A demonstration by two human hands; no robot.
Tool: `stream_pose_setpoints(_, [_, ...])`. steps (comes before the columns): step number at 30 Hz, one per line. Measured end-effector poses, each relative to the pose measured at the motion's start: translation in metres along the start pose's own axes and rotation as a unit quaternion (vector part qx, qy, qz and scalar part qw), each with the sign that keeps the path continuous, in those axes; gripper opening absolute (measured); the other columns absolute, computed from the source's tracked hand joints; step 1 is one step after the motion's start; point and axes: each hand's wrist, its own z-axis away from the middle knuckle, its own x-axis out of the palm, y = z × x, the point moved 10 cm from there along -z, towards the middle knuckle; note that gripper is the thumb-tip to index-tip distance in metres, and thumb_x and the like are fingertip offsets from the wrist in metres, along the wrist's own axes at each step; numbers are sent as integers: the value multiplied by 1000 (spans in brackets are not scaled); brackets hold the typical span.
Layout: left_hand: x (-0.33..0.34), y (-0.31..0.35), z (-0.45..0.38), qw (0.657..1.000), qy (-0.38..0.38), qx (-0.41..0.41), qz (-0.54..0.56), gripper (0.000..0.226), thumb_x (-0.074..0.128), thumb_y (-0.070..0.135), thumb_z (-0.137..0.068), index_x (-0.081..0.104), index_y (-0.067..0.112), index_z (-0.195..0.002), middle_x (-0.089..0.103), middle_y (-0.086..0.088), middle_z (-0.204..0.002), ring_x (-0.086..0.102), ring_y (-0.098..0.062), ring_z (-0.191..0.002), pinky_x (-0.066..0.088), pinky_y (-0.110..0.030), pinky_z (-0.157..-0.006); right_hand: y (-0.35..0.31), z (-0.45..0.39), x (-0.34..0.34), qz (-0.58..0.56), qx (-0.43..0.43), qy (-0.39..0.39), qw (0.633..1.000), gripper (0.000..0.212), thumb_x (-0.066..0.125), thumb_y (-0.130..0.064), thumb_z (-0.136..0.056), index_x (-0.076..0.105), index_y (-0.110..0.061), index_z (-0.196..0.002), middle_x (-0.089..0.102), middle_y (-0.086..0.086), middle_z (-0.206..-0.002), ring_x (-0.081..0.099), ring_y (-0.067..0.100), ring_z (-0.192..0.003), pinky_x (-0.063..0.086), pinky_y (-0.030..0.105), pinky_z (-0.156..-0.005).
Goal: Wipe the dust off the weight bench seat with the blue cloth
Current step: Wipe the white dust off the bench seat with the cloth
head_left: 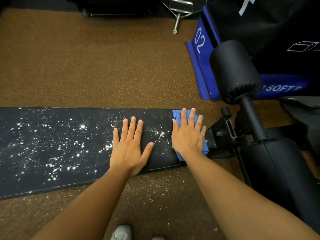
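Covering most of the view, the brown speckled floor lies under one long black weight bench seat, which runs from the left edge to the middle and carries many white dust spots. At the right stand two black roller pads on the bench frame, and behind them one blue and black soft box marked "02". Both forearms reach forward from the bottom. The left hand lies flat on the seat, released, its fingers straight and a little spread, holding nothing. The right hand presses flat, fingers straight, on the one blue cloth, which lies at the right end of the seat.
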Motion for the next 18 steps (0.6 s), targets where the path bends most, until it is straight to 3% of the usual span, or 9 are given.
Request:
stream_pose_setpoints(14, [1,-4,-1,1000,-6,-13,-10,75,11,59,-93,-5,15,-152,-13,-4,-160,-22,-21,-144,-7,-47,-118,-6,32,6,57,-94,-4,994,63,15,-46,-99,-5,-19,-152,-12,2,-161,-9,26,-147,3,46,-118])
stream_pose_setpoints(18, [-1,-3,-1,1000,-7,-12,-6,75,10,59,-93,-5,15,-152,-13,-4,-160,-22,-20,-144,-7,-47,-118,7,25,1,53,-49,-3,997,63,17,-43,-99,-2,-17,-153,-10,3,-161,-6,28,-147,8,47,-118])
